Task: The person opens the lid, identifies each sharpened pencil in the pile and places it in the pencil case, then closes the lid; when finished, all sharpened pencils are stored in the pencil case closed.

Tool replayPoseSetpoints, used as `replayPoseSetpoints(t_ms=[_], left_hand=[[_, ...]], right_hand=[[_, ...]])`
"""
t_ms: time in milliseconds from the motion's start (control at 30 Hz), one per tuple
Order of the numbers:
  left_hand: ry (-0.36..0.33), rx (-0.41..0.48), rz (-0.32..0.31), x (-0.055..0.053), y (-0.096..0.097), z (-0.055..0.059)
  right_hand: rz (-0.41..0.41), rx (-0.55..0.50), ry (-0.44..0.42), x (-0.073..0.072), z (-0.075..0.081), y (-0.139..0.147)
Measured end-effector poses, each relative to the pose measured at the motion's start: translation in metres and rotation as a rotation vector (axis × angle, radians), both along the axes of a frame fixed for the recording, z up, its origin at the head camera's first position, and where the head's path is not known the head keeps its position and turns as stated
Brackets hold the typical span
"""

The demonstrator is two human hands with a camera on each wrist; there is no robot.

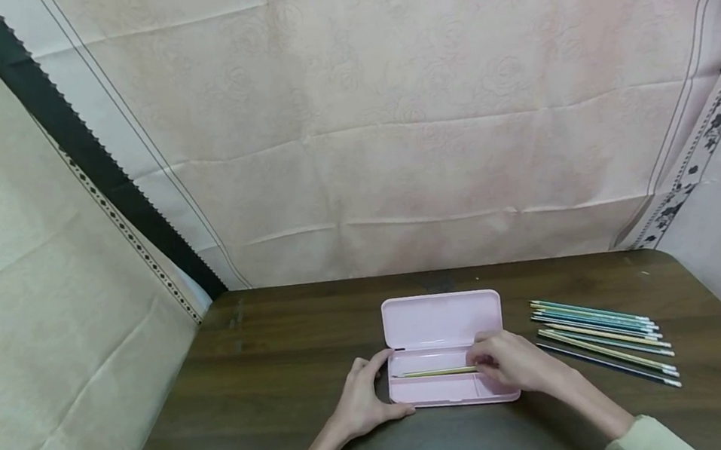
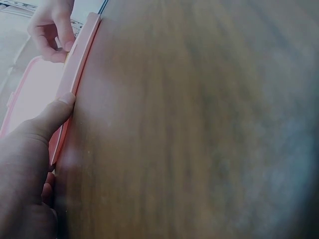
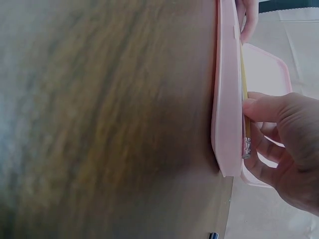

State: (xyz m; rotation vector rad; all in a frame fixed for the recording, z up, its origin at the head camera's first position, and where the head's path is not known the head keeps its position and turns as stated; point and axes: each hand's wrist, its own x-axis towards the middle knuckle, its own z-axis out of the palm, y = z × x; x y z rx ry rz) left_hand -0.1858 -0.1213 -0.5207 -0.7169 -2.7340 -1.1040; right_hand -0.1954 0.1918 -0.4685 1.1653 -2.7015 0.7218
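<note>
Pinching yellow pencil (image 1: 438,372) near one end in right fingers (image 1: 484,349), probably for level control, over open pink case (image 1: 440,389) below them; clasping case's left end in left fingers (image 1: 379,361), apparently against sliding.

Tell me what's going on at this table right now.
A person's right hand pinches a slim yellow pencil at the base of an open pink rectangular case. Their left hand holds the case at its left end. To the right of the case, slim teal, yellow and dark pencils lie loosely side by side on the brown wood-grain table.
</note>
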Motion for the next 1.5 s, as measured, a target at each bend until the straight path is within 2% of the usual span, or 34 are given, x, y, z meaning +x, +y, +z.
replayPoseSetpoints(t_ms=[233,533,667,767,867,1000,1133,1267,1500], left_hand=[[-0.001,-0.008,0.001,0.000,0.001,0.001],[-0.027,-0.008,0.008,-0.001,-0.001,0.002],[-0.030,-0.001,0.013,-0.003,-0.003,0.004],[-0.030,0.004,0.010,-0.004,-0.004,0.003],[-0.032,0.006,0.009,-0.003,-0.003,0.002],[-0.016,0.011,-0.002,-0.001,-0.002,-0.002],[0.014,0.025,-0.002,0.003,-0.004,-0.006],[0.009,0.029,-0.005,0.006,-0.004,-0.007],[0.026,0.032,-0.009,0.001,-0.002,-0.004]], right_hand=[[-0.017,0.004,-0.045,0.000,0.001,0.000],[0.027,-0.030,-0.007,-0.002,0.000,-0.002],[0.017,-0.082,0.019,-0.003,0.004,0.007],[-0.014,-0.135,0.074,-0.003,0.006,0.026],[-0.039,-0.198,0.190,-0.003,0.005,0.054],[-0.110,-0.236,0.288,0.006,0.001,0.099],[-0.182,-0.230,0.351,0.016,-0.009,0.140],[-0.274,-0.195,0.391,0.026,-0.021,0.171],[-0.415,-0.099,0.403,0.032,-0.029,0.202]])
